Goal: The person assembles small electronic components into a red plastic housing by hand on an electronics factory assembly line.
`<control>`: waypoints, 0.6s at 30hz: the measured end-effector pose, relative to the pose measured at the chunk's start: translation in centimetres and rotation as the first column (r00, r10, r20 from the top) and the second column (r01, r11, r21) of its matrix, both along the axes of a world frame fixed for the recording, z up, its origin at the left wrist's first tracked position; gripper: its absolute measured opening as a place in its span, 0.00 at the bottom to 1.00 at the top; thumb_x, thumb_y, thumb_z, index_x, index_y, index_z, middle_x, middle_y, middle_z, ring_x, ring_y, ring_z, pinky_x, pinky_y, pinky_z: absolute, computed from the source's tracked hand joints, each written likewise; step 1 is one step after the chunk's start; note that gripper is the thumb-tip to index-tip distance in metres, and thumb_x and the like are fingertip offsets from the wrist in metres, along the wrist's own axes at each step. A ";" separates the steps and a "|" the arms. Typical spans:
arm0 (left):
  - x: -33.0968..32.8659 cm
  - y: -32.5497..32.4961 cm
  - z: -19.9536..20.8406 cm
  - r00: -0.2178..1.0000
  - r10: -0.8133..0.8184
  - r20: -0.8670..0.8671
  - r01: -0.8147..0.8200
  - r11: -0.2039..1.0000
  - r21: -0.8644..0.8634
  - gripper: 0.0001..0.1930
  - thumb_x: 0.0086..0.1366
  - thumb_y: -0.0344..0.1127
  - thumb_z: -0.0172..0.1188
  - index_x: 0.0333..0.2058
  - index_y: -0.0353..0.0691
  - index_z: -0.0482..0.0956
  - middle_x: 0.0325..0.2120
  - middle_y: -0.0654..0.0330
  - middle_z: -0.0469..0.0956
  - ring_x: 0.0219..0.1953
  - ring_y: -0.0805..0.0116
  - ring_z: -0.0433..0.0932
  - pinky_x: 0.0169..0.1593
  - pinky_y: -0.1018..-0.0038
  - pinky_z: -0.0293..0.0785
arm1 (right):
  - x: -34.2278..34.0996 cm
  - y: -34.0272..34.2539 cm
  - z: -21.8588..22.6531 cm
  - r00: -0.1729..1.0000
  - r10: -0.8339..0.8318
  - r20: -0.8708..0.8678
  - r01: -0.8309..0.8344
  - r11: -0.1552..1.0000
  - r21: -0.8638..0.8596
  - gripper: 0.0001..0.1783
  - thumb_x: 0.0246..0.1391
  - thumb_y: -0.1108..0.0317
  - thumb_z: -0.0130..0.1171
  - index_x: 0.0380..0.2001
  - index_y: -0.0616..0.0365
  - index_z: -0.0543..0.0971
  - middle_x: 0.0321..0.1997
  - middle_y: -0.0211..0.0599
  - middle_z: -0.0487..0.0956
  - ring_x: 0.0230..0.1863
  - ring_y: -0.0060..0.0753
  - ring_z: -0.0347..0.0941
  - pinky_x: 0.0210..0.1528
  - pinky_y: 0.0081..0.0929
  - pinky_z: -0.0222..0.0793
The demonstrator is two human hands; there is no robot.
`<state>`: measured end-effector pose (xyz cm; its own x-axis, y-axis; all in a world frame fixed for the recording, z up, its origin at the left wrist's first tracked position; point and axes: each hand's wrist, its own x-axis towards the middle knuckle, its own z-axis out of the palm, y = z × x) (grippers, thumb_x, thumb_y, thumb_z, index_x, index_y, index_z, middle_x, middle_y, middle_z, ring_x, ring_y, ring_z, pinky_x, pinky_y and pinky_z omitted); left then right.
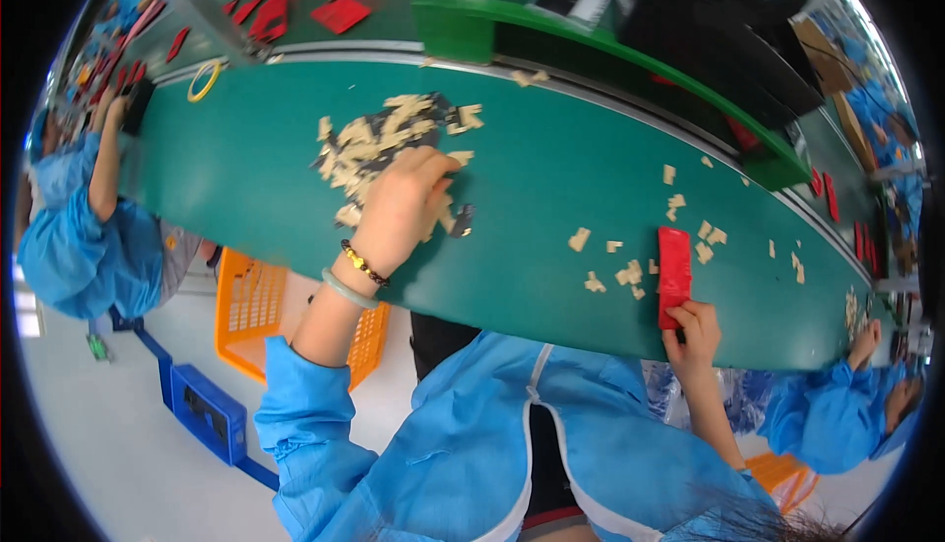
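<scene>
My left hand (406, 202) is over a heap of small cream and dark pieces (379, 138) on the green table. Its fingers are curled together at the heap's right side, close to a small cream piece (460, 158); what they pinch, if anything, is hidden. Near the table's front edge on the right, my right hand (696, 335) grips the lower end of a flat, glossy red rectangular packet (674, 271), thumb and fingers closed on it. Loose cream pieces (628, 273) lie scattered around the packet.
A yellow ring of tape (204, 80) lies at the far left. Behind the green table (532, 217), a green shelf (591, 45) stands by a belt with red packets (341, 14). Below are an orange basket (246, 316) and a blue frame (209, 414). Co-workers sit on both sides.
</scene>
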<state>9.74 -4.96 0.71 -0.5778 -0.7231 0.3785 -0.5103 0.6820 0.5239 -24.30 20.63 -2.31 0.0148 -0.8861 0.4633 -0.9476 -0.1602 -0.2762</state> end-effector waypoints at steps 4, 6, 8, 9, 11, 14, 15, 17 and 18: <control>-2.0 -0.8 0.7 1.000 -0.004 0.025 0.003 0.998 0.059 0.09 0.54 0.22 0.62 0.35 0.35 0.78 0.31 0.54 0.76 0.33 0.55 0.76 0.37 0.67 0.73 | -1.1 0.6 -0.3 1.000 0.004 0.000 -0.004 1.000 0.003 0.17 0.32 0.79 0.63 0.32 0.58 0.78 0.35 0.39 0.74 0.34 0.44 0.72 0.35 0.36 0.69; -1.8 0.2 1.1 0.995 0.017 0.098 -0.035 0.982 0.187 0.10 0.52 0.24 0.66 0.33 0.35 0.78 0.29 0.55 0.76 0.27 0.58 0.76 0.33 0.69 0.73 | -1.1 0.8 -0.7 1.000 -0.001 0.026 0.000 1.000 0.021 0.17 0.32 0.79 0.63 0.32 0.57 0.78 0.35 0.39 0.74 0.34 0.44 0.72 0.34 0.36 0.69; -1.2 1.4 1.2 0.993 0.006 0.122 -0.035 0.970 0.239 0.11 0.50 0.24 0.67 0.34 0.35 0.77 0.30 0.55 0.75 0.29 0.57 0.76 0.34 0.69 0.73 | -1.1 0.6 -0.7 0.997 -0.027 0.069 0.024 0.999 0.039 0.18 0.32 0.80 0.63 0.33 0.57 0.78 0.35 0.40 0.74 0.35 0.45 0.72 0.35 0.36 0.70; -0.4 2.2 1.1 0.990 0.015 0.140 -0.054 0.958 0.281 0.13 0.49 0.25 0.68 0.34 0.35 0.77 0.30 0.55 0.75 0.30 0.57 0.76 0.35 0.69 0.73 | -0.9 0.4 -0.9 0.996 -0.008 0.084 0.002 0.998 0.062 0.18 0.32 0.80 0.63 0.33 0.57 0.78 0.35 0.40 0.74 0.35 0.45 0.72 0.35 0.36 0.70; 0.2 2.4 -0.5 0.992 -0.025 0.122 0.005 0.986 0.164 0.16 0.48 0.24 0.67 0.37 0.36 0.76 0.32 0.55 0.73 0.37 0.56 0.75 0.39 0.67 0.72 | -0.8 0.1 -0.9 0.999 -0.022 0.048 0.018 0.996 0.091 0.19 0.33 0.80 0.63 0.35 0.57 0.77 0.36 0.41 0.75 0.37 0.46 0.73 0.38 0.37 0.71; 0.2 1.4 -1.5 0.993 -0.087 0.082 0.072 0.983 0.169 0.14 0.52 0.25 0.64 0.39 0.38 0.75 0.34 0.55 0.72 0.38 0.54 0.74 0.41 0.66 0.71 | -1.6 0.4 -0.5 1.000 0.002 0.008 -0.003 0.992 0.123 0.19 0.37 0.82 0.61 0.37 0.59 0.77 0.37 0.44 0.75 0.38 0.47 0.73 0.41 0.36 0.71; 0.0 0.9 -1.8 0.992 -0.116 0.048 0.111 0.988 0.104 0.14 0.53 0.25 0.62 0.40 0.38 0.75 0.33 0.55 0.73 0.37 0.53 0.75 0.40 0.65 0.72 | -1.8 0.7 -0.4 0.999 -0.038 -0.036 0.041 0.997 0.071 0.18 0.38 0.83 0.61 0.37 0.60 0.77 0.37 0.44 0.75 0.38 0.47 0.73 0.41 0.36 0.70; -0.5 0.3 -3.1 0.995 -0.095 0.002 0.095 0.995 -0.033 0.11 0.53 0.27 0.62 0.36 0.38 0.75 0.31 0.53 0.76 0.37 0.51 0.76 0.39 0.62 0.73 | -2.2 0.3 -0.4 1.000 -0.017 0.002 0.017 0.999 0.049 0.16 0.42 0.85 0.60 0.38 0.62 0.77 0.37 0.44 0.75 0.39 0.44 0.72 0.43 0.34 0.70; -0.4 0.5 -3.4 0.998 -0.056 -0.021 0.053 0.993 -0.101 0.08 0.52 0.28 0.62 0.32 0.38 0.75 0.31 0.51 0.76 0.38 0.51 0.77 0.39 0.60 0.73 | -2.4 0.1 -0.5 1.000 -0.020 -0.008 0.021 0.998 0.067 0.15 0.44 0.85 0.59 0.38 0.62 0.76 0.39 0.44 0.75 0.40 0.42 0.72 0.45 0.32 0.69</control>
